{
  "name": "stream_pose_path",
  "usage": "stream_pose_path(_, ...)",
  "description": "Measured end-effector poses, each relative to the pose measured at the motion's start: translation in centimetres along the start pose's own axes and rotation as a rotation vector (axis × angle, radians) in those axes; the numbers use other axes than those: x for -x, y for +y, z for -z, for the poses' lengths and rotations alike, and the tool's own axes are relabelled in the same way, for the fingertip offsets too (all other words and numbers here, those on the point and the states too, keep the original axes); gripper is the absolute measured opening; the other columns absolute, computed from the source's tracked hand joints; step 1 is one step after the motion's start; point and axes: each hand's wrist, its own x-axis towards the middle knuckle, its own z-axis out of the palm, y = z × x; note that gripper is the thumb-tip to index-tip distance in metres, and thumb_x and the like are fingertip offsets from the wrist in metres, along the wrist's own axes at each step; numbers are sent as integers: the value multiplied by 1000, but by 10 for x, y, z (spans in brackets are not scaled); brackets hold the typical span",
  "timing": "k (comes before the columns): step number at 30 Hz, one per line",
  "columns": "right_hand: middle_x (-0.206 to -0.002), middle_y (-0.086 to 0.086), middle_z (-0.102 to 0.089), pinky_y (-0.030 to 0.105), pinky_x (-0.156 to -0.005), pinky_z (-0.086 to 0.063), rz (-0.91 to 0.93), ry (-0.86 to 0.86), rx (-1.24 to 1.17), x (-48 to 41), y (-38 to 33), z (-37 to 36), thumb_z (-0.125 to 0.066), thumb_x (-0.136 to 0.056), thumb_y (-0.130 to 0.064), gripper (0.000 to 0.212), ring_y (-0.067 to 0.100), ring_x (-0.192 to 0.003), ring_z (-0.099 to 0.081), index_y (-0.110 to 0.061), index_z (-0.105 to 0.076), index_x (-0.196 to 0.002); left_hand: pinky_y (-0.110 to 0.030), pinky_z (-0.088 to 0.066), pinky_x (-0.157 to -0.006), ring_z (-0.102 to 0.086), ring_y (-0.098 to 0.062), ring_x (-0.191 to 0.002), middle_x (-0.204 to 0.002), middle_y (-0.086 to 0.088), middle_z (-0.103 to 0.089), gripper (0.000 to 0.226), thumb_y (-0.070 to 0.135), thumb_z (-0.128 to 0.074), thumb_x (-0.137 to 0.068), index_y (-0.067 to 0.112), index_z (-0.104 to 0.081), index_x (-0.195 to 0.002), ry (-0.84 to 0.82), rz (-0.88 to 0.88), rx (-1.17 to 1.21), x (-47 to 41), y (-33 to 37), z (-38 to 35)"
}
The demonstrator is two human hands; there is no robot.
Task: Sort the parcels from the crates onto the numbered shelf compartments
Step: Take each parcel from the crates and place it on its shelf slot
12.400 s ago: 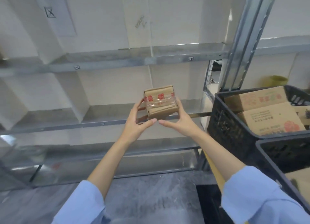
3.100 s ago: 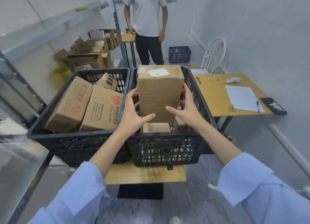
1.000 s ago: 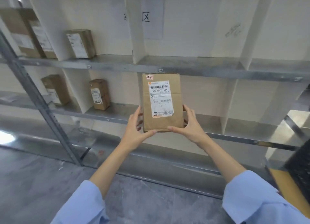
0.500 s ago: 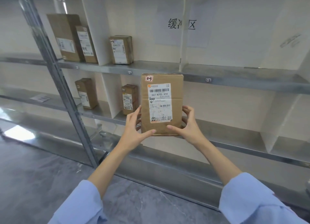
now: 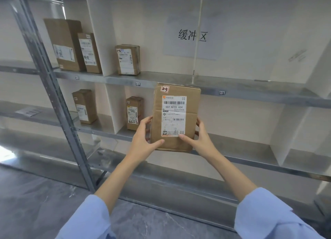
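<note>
On shelves (image 5: 250, 88), five parcels (image 5: 62, 43) (image 5: 88, 52) (image 5: 127, 59) (image 5: 84, 106) (image 5: 134, 113), two hands (image 5: 143, 142) (image 5: 202, 140) gripping sixth (image 5: 192, 104)

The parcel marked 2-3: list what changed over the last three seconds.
The parcel was lifted out of the crate and carried to the shelf. It is now held upright before the middle row, just right of the small box there. Nothing was let go: the left hand and right hand grip its lower sides as before. The boxes on the shelf stayed put.
</note>
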Motion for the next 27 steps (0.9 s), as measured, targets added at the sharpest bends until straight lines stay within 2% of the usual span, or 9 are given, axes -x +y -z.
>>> stream_pose_path(4, -136, -24, -48, 9, -88, -45, -35, 27, 17, 9, 4, 27, -79, -83, -30, 88, -17, -115, -49, -35, -20, -149, -35, -50, -97, -49, -8, -125, -141, 12, -47, 81, 14, -82, -77, 29, -35, -141, -39, -14, 14, -7, 5, -24)
stream_pose_path(6, -140, -20, -49, 15, -96, -45, -51, 47, 22, 12, 7, 45, -78, -84, -26, 89, -6, -123, -50, -30, -20, -152, -31, -52, -91, -51, -9, -120, -139, 13, -46, 82, 13, -82, -76, 29, -35, -140, -58, -23, 36, -10, 10, -39)
stream_pose_path(8, -142, -18, -48, 15, -94, -46, -56, 63, 30, 13, 8, 63, -77, -85, -24, 91, 4, -127, -49, -28, -18, -153, -25, -51, -88, -53, -9, -117, -140, 13, -45, 83, 13, -83, -76, 29, -34, -141, -71, -35, 53, -15, 17, -57)
stream_pose_path(11, -145, -14, -47, 14, -90, -47, -59, 81, 36, 12, 9, 89, -78, -83, -26, 93, 9, -129, -48, -27, -17, -153, -13, -48, -81, -54, -5, -112, -143, 12, -43, 83, 14, -82, -77, 27, -33, -143, -103, -38, 86, -24, 27, -82)
stream_pose_path(15, -140, -15, -48, 15, -90, -48, -65, 103, 45, 9, 12, 120, -79, -71, -39, 103, 11, -129, -49, -25, -18, -152, -17, -46, -89, -51, -2, -114, -143, 13, -43, 83, 15, -81, -79, 26, -32, -145, -131, -38, 97, -35, 41, -109)
stream_pose_path(20, -132, -14, -49, 8, -77, -51, -97, 146, 65, 6, 30, 155, -81, -74, -37, 99, 8, -119, -53, -25, -19, -150, -2, -44, -77, -48, 21, -108, -133, 23, -42, 81, 15, -81, -79, 32, -32, -142, -196, -34, 90, -48, 44, -147)
stream_pose_path(22, -133, -10, -49, 7, -74, -51, -115, 158, 70, 4, 39, 168, -81, -69, -43, 100, 9, -118, -53, -23, -23, -149, -9, -47, -87, -49, 12, -115, -135, 22, -42, 81, 16, -81, -79, 35, -31, -141, -210, -35, 67, -53, 43, -165)
stream_pose_path(24, -137, -6, -51, 8, -74, -51, -122, 165, 80, 1, 49, 181, -80, -66, -46, 100, 11, -121, -54, -21, -29, -148, -29, -49, -100, -49, -5, -124, -137, 21, -41, 82, 17, -81, -79, 34, -30, -140, -217, -26, 51, -58, 43, -182)
stream_pose_path(27, -141, -6, -51, 13, -80, -51, -133, 152, 85, -8, 64, 201, -82, -72, -40, 95, 5, -118, -54, -21, -30, -149, -45, -48, -104, -47, -14, -129, -138, 22, -41, 81, 18, -81, -79, 40, -29, -137, -213, -7, 38, -65, 41, -205)
